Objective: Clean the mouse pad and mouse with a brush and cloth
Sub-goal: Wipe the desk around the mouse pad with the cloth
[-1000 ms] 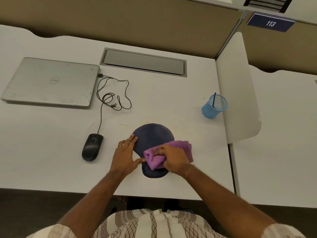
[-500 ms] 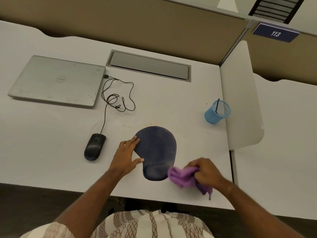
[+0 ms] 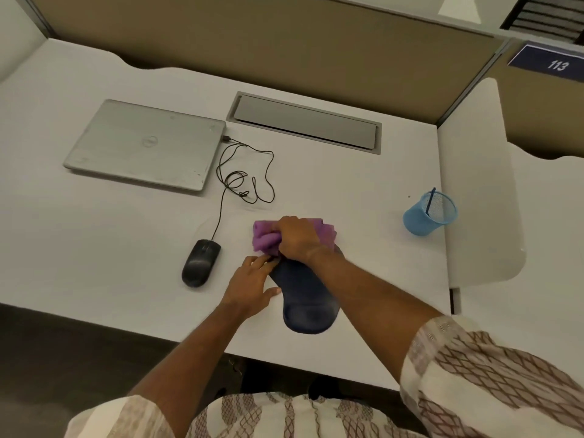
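Cloth first, from the head camera: our right hand point(image 3: 297, 238) curls its fingers round the bunched purple cloth point(image 3: 264, 241) and presses it onto the far end of the dark blue fabric mouse pad point(image 3: 303, 295). The pad lies on the white desk point(image 3: 94, 232) near its front edge, with its padded wrist rest toward us. We judge the cloth soft, light and limp, so a wad gripped from above suits it. The pad looks thin, floppy and light, apt to slide under a wipe. Our left hand point(image 3: 249, 282) lies flat with straight fingers and thumb spread, fingertips at the pad's left edge, pinning it.

The black wired mouse point(image 3: 200, 262) sits near, left of the pad, untouched. We judge it hard, smooth and light, best taken by its sides. Its thin black cable point(image 3: 268, 172) loops back to the closed silver laptop point(image 3: 145, 145) and may tug. 1 thin blue stick stands in the blue mesh cup point(image 3: 423, 219) well to the right; we cannot tell whether it is the brush.

The desk looks smooth, with a grey metal cable hatch point(image 3: 305, 123) at the back. A white rounded divider panel point(image 3: 474, 184) closes the right side, a tan partition point(image 3: 252, 36) the rear, and a dark blue sign point(image 3: 550, 63) reads 113.
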`<act>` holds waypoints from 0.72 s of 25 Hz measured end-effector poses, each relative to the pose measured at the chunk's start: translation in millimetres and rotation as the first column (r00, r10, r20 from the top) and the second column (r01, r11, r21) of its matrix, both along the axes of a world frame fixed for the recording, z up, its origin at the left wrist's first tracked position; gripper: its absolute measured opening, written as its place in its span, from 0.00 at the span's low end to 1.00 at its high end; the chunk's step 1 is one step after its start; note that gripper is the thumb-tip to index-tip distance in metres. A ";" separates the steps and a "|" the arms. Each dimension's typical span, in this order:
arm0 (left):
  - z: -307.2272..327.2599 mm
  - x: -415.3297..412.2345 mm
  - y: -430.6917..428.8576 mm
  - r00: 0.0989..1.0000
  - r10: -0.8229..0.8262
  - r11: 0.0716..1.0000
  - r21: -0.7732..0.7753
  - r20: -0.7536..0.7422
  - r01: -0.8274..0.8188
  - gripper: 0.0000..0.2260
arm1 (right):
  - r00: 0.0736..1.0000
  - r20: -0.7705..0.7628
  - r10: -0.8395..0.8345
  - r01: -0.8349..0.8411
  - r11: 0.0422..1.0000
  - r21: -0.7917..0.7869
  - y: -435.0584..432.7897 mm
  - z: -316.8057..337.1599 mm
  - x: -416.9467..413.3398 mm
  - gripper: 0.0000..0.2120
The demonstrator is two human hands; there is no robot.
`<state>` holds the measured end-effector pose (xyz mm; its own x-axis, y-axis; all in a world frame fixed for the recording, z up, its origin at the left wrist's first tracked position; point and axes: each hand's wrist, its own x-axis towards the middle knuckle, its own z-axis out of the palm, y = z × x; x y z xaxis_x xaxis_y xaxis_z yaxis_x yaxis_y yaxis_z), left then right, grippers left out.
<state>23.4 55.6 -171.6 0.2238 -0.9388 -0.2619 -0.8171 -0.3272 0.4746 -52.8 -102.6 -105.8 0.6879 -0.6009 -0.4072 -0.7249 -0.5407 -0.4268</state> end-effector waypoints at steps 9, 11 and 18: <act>27.8 6.4 41.5 0.939 0.283 0.887 -0.319 -0.194 -0.333 0.14 | 0.994 0.026 0.102 -0.105 0.988 0.118 14.1 -8.6 3.8 0.15; 38.6 18.5 30.5 0.882 0.394 0.763 -0.443 -0.257 -0.470 0.12 | 0.981 0.068 0.183 -0.186 0.982 0.038 32.8 -11.3 3.8 0.13; 64.1 44.9 -58.3 0.988 0.013 0.999 -0.041 -0.154 -0.019 0.14 | 0.898 0.065 0.434 -0.410 0.883 -0.230 124.4 -26.8 -13.8 0.15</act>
